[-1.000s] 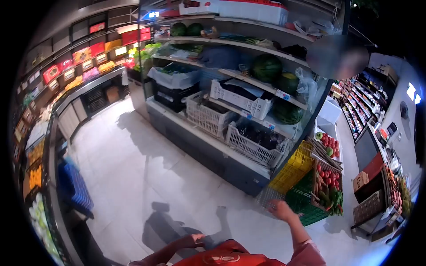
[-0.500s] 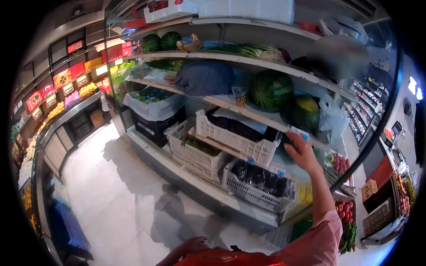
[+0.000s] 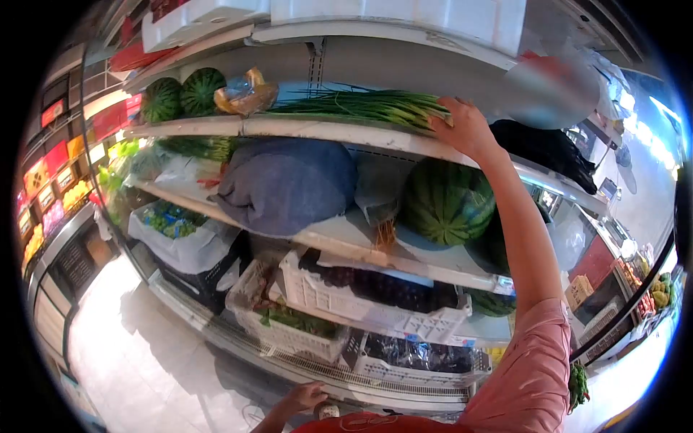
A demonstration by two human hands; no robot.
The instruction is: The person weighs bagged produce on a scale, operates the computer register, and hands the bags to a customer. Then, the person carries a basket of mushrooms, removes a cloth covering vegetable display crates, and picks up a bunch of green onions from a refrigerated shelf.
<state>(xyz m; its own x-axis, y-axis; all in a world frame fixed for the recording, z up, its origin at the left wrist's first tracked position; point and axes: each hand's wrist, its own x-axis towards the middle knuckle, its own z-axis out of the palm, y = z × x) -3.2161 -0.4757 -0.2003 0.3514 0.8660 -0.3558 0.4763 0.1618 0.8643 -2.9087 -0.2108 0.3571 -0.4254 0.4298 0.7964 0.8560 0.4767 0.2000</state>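
Note:
On the upper middle shelf lies a bunch of green onions [image 3: 368,105], its leaves pointing left. My right hand [image 3: 465,128] is at the root end of the bunch, its fingers curled over it and hiding the roots. My left hand [image 3: 307,396] hangs low in front of my body, fingers loosely bent and apart, holding nothing. Left of the green onions sit a plastic-wrapped yellowish item [image 3: 249,95] and two small watermelons, one of them a dark green watermelon [image 3: 203,91]. Black plastic [image 3: 541,153] lies to the right of my right hand.
Below are a blue-grey cloth covering something [image 3: 289,184], a large watermelon [image 3: 446,202] and a white crate of dark fruit [image 3: 375,296]. Lower stand a white basket [image 3: 289,335] and a black crate [image 3: 202,270]. White foam boxes [image 3: 404,20] fill the top shelf.
My right hand has risen from the lower shelf edge to the green onions. The view has moved closer to the shelves. My left hand stays low.

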